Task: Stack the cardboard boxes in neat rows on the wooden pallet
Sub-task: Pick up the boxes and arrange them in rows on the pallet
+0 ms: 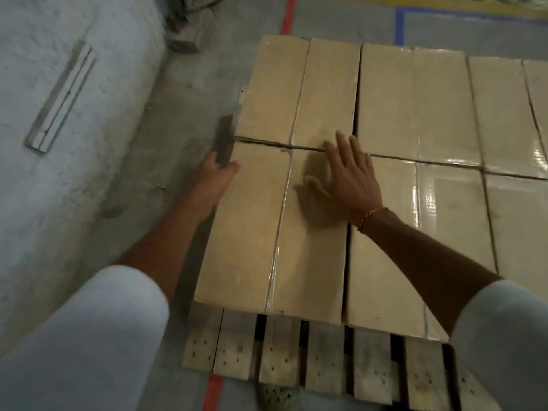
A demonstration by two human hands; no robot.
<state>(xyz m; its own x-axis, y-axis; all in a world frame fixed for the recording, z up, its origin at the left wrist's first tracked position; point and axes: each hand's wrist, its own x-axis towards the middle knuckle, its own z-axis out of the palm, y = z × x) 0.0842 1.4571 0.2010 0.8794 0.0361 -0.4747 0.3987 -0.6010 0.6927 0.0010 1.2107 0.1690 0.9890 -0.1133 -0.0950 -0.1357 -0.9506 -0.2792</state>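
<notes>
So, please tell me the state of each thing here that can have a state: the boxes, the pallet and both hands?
near-left box: flat on the pallet, taped shut, both hands on it.
other boxes: closed, laid in rows beside it.
wooden pallet: loaded, front slat ends bare.
left hand: holds the box's left edge, thumb on top.
right hand: fingers spread, flat on the box top.

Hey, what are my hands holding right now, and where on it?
The left hand grips the near-left cardboard box at its far-left top corner, thumb on top. The right hand lies flat on its top, holding nothing.
</notes>
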